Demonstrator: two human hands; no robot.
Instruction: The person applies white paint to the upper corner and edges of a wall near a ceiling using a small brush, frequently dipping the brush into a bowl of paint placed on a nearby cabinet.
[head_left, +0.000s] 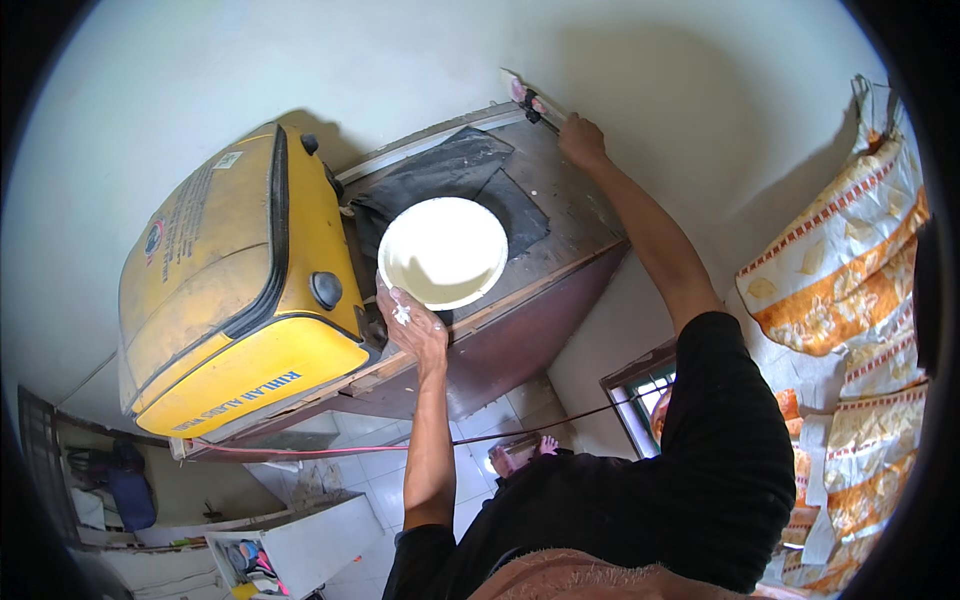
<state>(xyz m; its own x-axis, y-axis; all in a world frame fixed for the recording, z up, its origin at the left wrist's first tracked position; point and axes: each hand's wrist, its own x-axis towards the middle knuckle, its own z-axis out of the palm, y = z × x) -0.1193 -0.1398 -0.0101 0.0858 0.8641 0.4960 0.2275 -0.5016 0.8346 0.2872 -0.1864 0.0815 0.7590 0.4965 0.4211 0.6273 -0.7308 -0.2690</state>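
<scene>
My left hand (411, 321), with white smears on its back, grips the near left side of a round white tub (495, 255). White material fills the tub's bright inside; whether it is paint or paste I cannot tell. The tub is over a dark cloth or sheet (450, 161) on top of a wooden cabinet (547, 281). My right hand (583, 141) reaches to the far right corner of the cabinet top. Its fingers are closed on the handle of a flat tool (519, 88), whose blade end lies close to the wall and whose exact kind is unclear.
A dusty yellow suitcase (330, 375) lies on the cabinet's left part. A reddish cord (337, 450) runs below the cabinet's front edge. Orange and white patterned curtains (817, 292) hang at right, near a window (645, 397). A white open box-like cabinet (322, 547) stands lower down.
</scene>
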